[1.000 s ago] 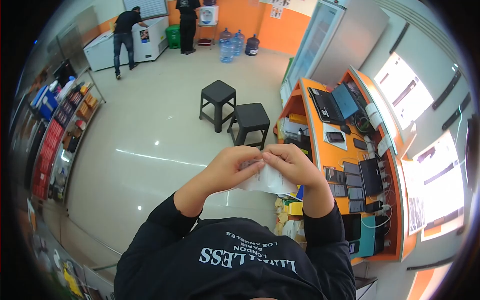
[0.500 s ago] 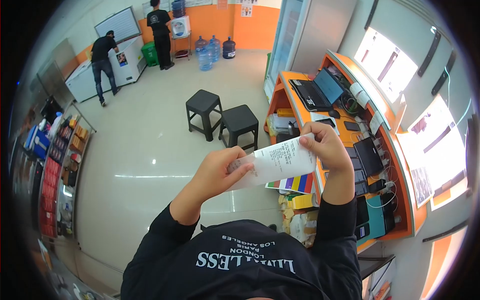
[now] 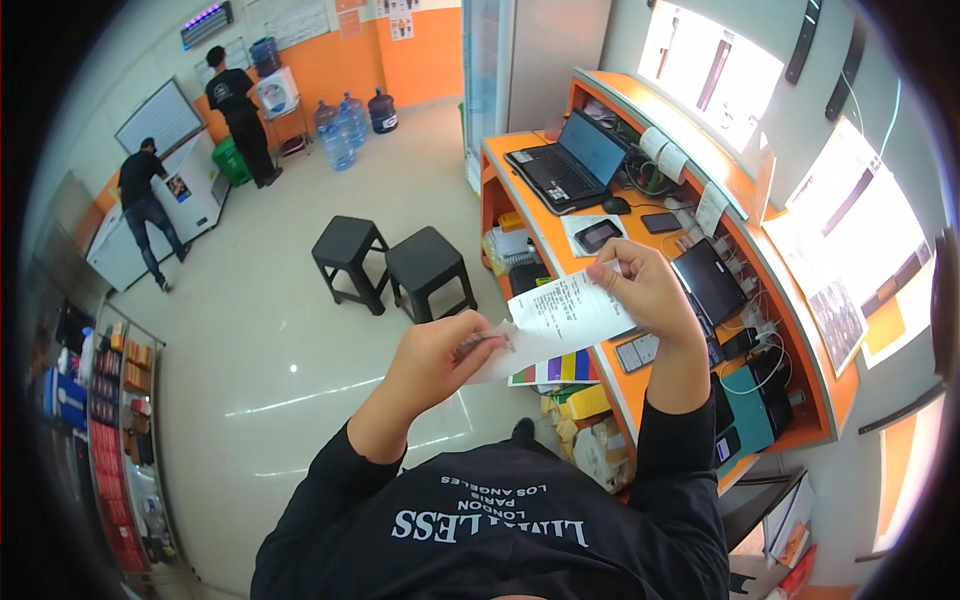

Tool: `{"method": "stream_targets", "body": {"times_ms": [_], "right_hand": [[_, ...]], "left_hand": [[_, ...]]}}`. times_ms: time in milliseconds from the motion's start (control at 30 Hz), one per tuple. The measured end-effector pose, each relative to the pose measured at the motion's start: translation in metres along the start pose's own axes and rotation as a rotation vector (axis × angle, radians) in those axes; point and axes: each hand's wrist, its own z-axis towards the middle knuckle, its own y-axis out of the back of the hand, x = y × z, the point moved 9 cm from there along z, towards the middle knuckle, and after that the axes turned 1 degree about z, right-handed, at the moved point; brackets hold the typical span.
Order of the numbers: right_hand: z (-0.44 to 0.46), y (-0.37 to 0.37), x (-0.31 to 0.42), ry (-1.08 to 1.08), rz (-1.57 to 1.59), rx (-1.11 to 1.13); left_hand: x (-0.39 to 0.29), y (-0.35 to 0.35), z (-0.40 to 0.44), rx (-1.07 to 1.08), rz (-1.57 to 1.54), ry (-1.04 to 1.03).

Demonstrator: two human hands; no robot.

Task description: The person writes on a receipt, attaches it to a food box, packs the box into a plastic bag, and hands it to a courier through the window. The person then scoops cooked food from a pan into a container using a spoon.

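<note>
A white printed paper slip (image 3: pixel 565 318) is stretched between my two hands in front of my chest. My left hand (image 3: pixel 440 360) pinches its left end, where the paper looks folded or overlapped. At the upper right end, my right hand (image 3: pixel 645 290) grips the slip between thumb and fingers. Lines of dark print show on the paper's face. Close beyond my right hand, a phone (image 3: pixel 600 235) lies on a white sheet on the orange desk (image 3: pixel 530 200).
Two black stools (image 3: pixel 428 262) stand ahead. On the desk are an open laptop (image 3: pixel 568 165), a mouse and several phones. Shelves (image 3: pixel 105 430) line the left. Two people (image 3: pixel 235 105) stand far left, by a water dispenser and a chest freezer (image 3: pixel 190 195). Several water bottles (image 3: pixel 335 135) are behind.
The bunched paper has been spread out between my hands, my right hand moving up and right. The view has turned toward the desk. My left hand keeps its pinch.
</note>
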Motion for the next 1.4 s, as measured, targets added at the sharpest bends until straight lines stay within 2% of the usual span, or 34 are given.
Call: {"method": "stream_targets", "body": {"times_ms": [67,133,233,367,433,500,567,633,700,767,833,900,1000,1033,1133,1167,1200,1233,1300,1367,1400], "right_hand": [[0.015,0.022,-0.02,-0.003,0.021,-0.024],[0.036,0.045,-0.044,-0.005,0.042,-0.048],[0.065,0.08,-0.086,-0.037,-0.11,-0.121],[0.092,0.115,-0.151,-0.043,-0.124,-0.063],[0.091,0.162,-0.216,-0.234,-0.389,-0.409],[0.078,0.174,-0.26,-0.145,-0.407,-0.443],[0.057,0.176,-0.267,-0.061,-0.423,-0.505],[0.028,0.18,-0.307,-0.263,-0.428,-0.523],[-0.005,0.183,-0.344,-0.426,-0.206,-0.592],[-0.043,0.179,-0.352,-0.49,-0.255,-0.719],[-0.069,0.181,-0.329,-0.554,-0.324,-0.845],[-0.086,0.162,-0.29,-0.736,-0.113,-0.934],[-0.126,0.143,-0.273,-0.787,-0.302,-1.06],[-0.144,0.131,-0.28,-0.814,-0.247,-1.162],[-0.166,0.094,-0.268,-0.917,-0.292,-1.256],[-0.176,0.076,-0.274,-0.906,-0.182,-1.326],[-0.183,0.06,-0.276,-0.889,-0.069,-1.394],[-0.189,0.046,-0.272,-0.903,-0.071,-1.418],[-0.197,0.025,-0.258,-1.105,-0.315,-1.378],[-0.212,0.0,-0.26,-1.159,-0.283,-1.432],[-0.218,-0.011,-0.258,-1.14,-0.223,-1.491]], "left_hand": [[0.006,-0.017,0.03,0.029,0.011,-0.007],[0.018,-0.037,0.06,0.1,0.005,0.07],[0.025,-0.061,0.103,0.048,-0.001,-0.054],[0.047,-0.101,0.152,0.121,-0.038,-0.037],[0.059,-0.123,0.171,0.163,-0.089,0.003],[0.076,-0.143,0.193,0.217,-0.103,0.003],[0.099,-0.166,0.216,0.275,-0.125,0.013],[0.13,-0.193,0.247,0.326,-0.253,0.079],[0.147,-0.224,0.286,0.313,-0.29,0.015],[0.167,-0.267,0.325,0.361,-0.467,0.141],[0.181,-0.328,0.366,0.437,-0.645,0.078],[0.16,-0.364,0.412,0.443,-0.628,-0.02],[0.135,-0.427,0.472,0.455,-0.775,-0.139],[0.128,-0.447,0.489,0.473,-0.811,-0.148],[0.119,-0.51,0.521,0.482,-0.85,-0.15],[0.124,-0.53,0.53,0.399,-0.78,-0.179],[0.121,-0.53,0.532,0.316,-0.708,-0.208],[0.118,-0.537,0.528,0.339,-0.723,-0.214],[0.114,-0.522,0.528,0.338,-0.797,-0.134],[0.117,-0.531,0.53,0.321,-0.857,-0.132],[0.118,-0.522,0.532,0.289,-0.781,-0.103]]}}
